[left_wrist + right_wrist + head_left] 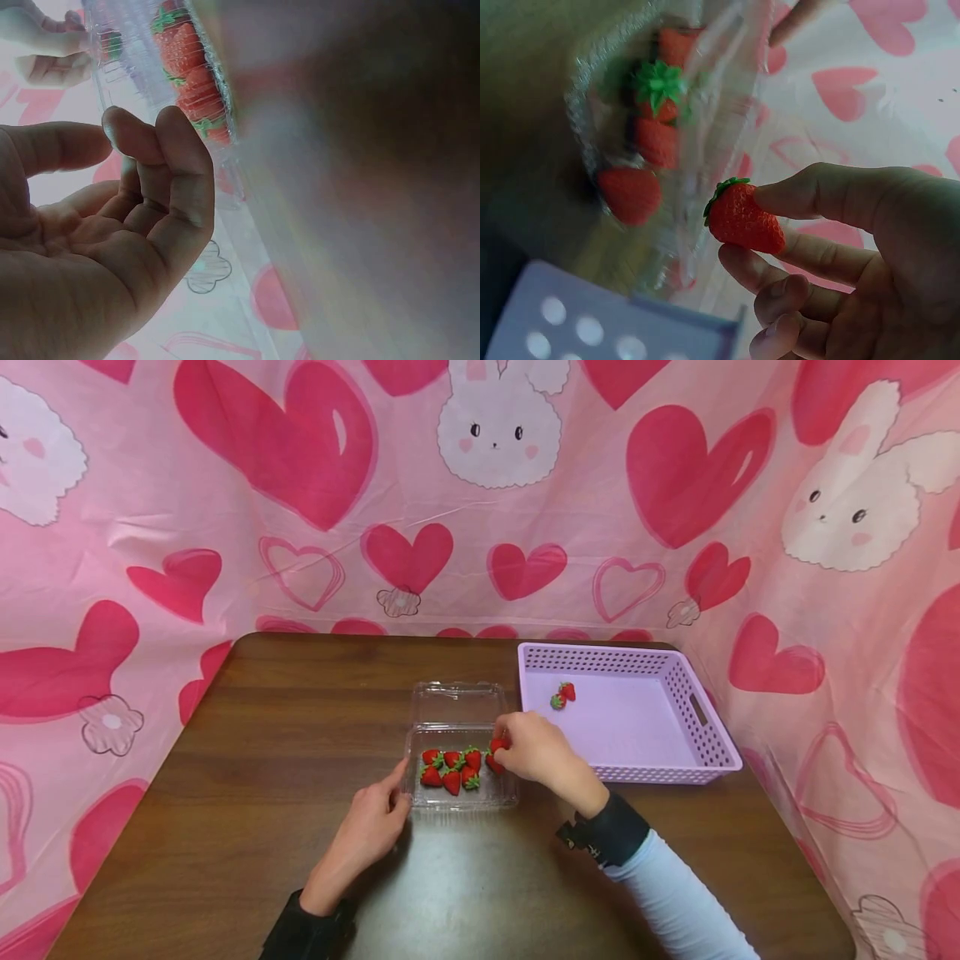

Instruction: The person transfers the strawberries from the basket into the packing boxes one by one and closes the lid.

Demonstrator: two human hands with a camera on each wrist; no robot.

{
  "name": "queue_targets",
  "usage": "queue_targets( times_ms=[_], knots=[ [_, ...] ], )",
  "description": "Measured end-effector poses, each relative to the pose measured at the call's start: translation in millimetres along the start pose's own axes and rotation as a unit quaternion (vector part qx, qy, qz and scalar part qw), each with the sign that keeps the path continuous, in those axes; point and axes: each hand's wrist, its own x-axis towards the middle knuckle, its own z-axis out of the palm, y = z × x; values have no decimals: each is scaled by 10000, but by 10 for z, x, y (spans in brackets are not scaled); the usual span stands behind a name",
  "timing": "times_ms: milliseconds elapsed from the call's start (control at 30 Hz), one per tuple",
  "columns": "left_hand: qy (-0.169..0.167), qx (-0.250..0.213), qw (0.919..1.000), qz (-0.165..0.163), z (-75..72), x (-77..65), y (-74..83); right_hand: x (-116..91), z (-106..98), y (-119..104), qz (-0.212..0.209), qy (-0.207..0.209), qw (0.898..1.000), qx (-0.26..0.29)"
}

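A clear hinged plastic box (465, 797) stands on the table with its lid folded back. Several red strawberries (452, 781) with green leaves lie inside it. At the box's right end, my right hand (536, 750) pinches one strawberry (746, 217) between thumb and fingers, above another strawberry (630, 195) in the box. My left hand (371, 822) is at the box's left side, its index finger along the wall. In the left wrist view the left fingers (184, 161) are loosely bent beside the box, with nothing between them and the thumb.
A lilac perforated basket (630, 772) stands right of the box, close to it. Two strawberries (562, 695) lie in its left part. The brown wooden table (300, 718) is backed by a pink cloth (465, 510) printed with hearts and rabbits.
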Motion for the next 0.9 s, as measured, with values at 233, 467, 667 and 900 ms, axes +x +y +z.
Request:
queue_targets(
  times_ms=[233, 467, 667, 900],
  knots=[
    [-26, -71, 10000, -20, 0, -13, 6, -13, 118, -27, -107, -57, 9999, -114],
    [-60, -121, 9999, -47, 3, -18, 1, -31, 210, -13, -297, -96, 9990, -330],
    [-85, -137, 9998, -73, 3, -25, 1, -41, 303, 14, -622, 196, 9941, -861],
    [-82, -132, 9999, -74, -5, -15, -4, -73, 385, 11, -773, 493, 9881, -1234]
  ],
)
